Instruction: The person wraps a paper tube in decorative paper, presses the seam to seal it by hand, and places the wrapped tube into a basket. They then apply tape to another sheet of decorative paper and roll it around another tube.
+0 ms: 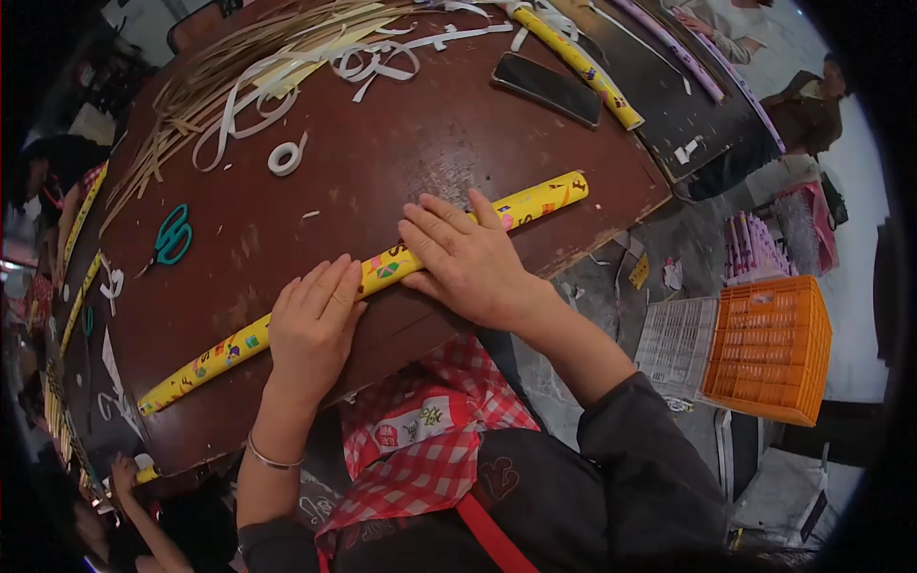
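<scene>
On the table (pixel 334 215), a yellow tube (pixel 385 271) lies beneath each hand (pixel 313 317) (pixel 468 265).

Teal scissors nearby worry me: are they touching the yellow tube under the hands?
Apart: the head view shows brown tabletop between the teal scissors and that yellow tube.

Worn reddish-brown table (pixel 363 191); littered grey floor (pixel 594 298); pale wall (pixel 857 334) far right.

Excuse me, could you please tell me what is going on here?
A person's left hand and right hand rest on a yellow patterned tube on the brown table, the left near its middle, the right closer to its right end. Teal scissors, a white tape roll and a phone lie untouched beyond it.
</scene>
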